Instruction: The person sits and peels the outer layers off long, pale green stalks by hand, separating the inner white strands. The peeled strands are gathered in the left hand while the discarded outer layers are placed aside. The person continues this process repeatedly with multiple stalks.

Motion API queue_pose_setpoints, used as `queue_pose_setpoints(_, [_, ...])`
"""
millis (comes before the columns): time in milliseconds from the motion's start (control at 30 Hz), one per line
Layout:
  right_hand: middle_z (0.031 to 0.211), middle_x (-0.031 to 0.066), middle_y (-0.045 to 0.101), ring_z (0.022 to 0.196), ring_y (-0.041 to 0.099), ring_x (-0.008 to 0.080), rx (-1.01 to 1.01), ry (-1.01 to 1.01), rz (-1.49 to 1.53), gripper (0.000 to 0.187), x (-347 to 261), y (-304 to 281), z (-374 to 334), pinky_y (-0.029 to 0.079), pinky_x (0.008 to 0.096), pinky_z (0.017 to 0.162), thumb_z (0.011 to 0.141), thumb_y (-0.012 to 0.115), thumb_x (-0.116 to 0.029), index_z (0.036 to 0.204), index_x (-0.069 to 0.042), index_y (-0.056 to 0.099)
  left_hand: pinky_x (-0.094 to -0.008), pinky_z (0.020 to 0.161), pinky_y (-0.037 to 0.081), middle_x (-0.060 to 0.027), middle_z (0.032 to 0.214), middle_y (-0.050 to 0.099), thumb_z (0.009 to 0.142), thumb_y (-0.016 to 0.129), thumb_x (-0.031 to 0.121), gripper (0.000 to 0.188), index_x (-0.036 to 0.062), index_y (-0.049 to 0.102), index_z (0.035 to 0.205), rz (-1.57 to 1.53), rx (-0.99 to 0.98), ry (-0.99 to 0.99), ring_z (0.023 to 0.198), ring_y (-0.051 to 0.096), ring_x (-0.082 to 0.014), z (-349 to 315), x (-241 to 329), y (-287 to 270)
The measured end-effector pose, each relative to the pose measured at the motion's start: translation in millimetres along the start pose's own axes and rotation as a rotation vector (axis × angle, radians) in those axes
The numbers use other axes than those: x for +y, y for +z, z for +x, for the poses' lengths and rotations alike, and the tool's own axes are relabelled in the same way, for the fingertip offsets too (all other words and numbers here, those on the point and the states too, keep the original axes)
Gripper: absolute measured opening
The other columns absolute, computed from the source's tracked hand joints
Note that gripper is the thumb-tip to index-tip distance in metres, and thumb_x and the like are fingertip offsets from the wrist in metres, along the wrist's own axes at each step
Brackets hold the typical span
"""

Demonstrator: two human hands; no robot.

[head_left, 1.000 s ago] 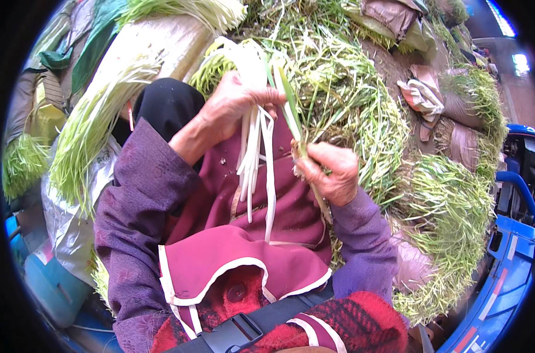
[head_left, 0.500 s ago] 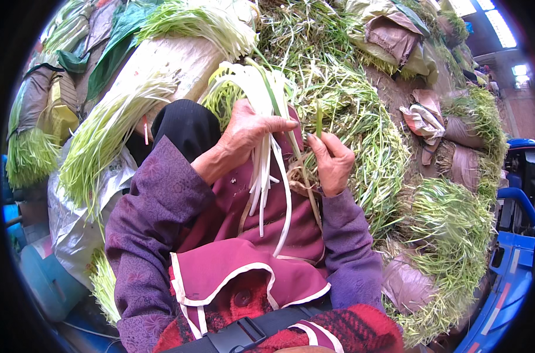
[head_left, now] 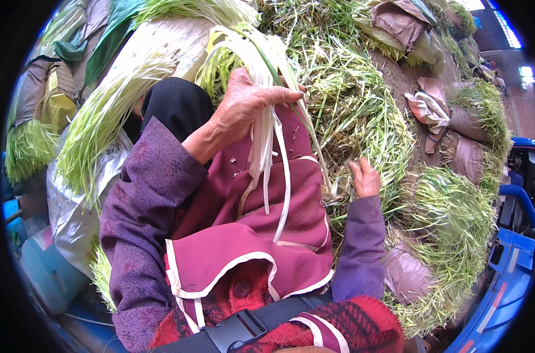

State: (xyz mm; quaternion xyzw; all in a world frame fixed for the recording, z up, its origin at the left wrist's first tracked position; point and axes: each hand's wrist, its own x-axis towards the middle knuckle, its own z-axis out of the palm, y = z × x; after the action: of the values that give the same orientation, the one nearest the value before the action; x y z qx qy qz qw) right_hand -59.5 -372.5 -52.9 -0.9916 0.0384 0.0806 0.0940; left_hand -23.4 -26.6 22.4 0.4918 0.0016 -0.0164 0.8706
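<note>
My left hand [head_left: 244,106] is closed around a bunch of pale garlic shoots [head_left: 261,132] above my lap. Their white stems hang below the fist, and the leaf ends spread out beyond it, with one dark green blade among them. One long shoot slants down to the right and ends in a tuft near the edge of my maroon apron [head_left: 302,206]. My right hand [head_left: 366,178] is off to the right, low over the heap of loose green leaves [head_left: 367,120]. Its fingers are bent but a little apart, and nothing shows between them.
Sorted pale shoots [head_left: 111,126] lie left of my knee beside a light-coloured sack [head_left: 170,44]. Cloth-wrapped bundles [head_left: 467,159] and more greens line the right side. A blue metal frame [head_left: 508,265] stands at far right, a teal bucket [head_left: 50,270] at lower left.
My right hand has drawn away from the bunch, down and right to the leaf heap; the short green piece it pinched is gone from its fingers. My left hand still grips the shoots, slightly higher.
</note>
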Motion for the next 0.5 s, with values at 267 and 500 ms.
queue_pose_setpoints(267, [0.078,0.0037,0.061,0.071,0.055,0.0101,-0.134,-0.524,1.015,0.016,-170.2,-47.5,16.3,0.044,0.0222,0.065,0.083,0.062,-0.009,0.092,0.004,0.062,-0.0241,0.063,0.052,-0.0086,0.081,0.066,0.073,0.067,0.000,0.016,-0.0013,0.063,0.088,-0.021,-0.022,-0.116,0.070,0.063,-0.0130,-1.2,-8.2,1.7])
queue_pose_setpoints(500, [0.078,0.0029,0.065,0.067,0.056,0.0047,-0.097,-0.331,1.293,0.010,-199.2,-45.6,17.1,0.046,0.0185,0.058,0.083,0.063,-0.005,0.089,0.002,0.066,-0.0245,0.063,0.052,-0.0083,0.081,0.066,0.074,0.062,-0.001,0.018,-0.0023,0.063,0.092,0.016,-0.008,-0.106,0.069,0.063,-0.0131,-0.9,-10.6,-7.7])
